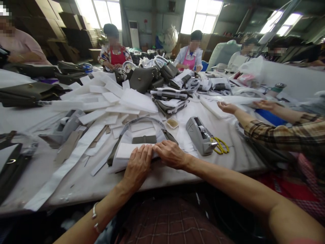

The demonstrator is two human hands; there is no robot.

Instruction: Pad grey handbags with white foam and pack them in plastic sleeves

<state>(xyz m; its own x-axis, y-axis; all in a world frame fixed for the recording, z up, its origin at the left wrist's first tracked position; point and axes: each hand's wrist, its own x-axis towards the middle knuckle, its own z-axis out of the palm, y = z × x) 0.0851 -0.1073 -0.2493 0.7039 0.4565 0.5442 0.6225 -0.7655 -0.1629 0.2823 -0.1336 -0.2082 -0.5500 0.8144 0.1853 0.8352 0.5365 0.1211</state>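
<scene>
On the table edge in front of me lies a dark olive handbag (111,156), its curved handle (142,119) wrapped in clear film. A white foam sheet (124,151) covers much of its near side, and a small dark strap piece (144,139) shows above it. My left hand (139,164) rests on the foam with its fingers stretched out flat. My right hand (170,154) has curled fingers gripping the foam by the bag's right side, its fingertips close to the left hand's. What lies under the fingers is hidden.
Grey tape dispensers stand to the right (199,135) and left (64,127). Yellow-handled scissors (222,145) lie by the right one. White foam pieces (109,98) pile up behind the bag. A co-worker's plaid sleeve (269,134) reaches in from the right; more people sit across.
</scene>
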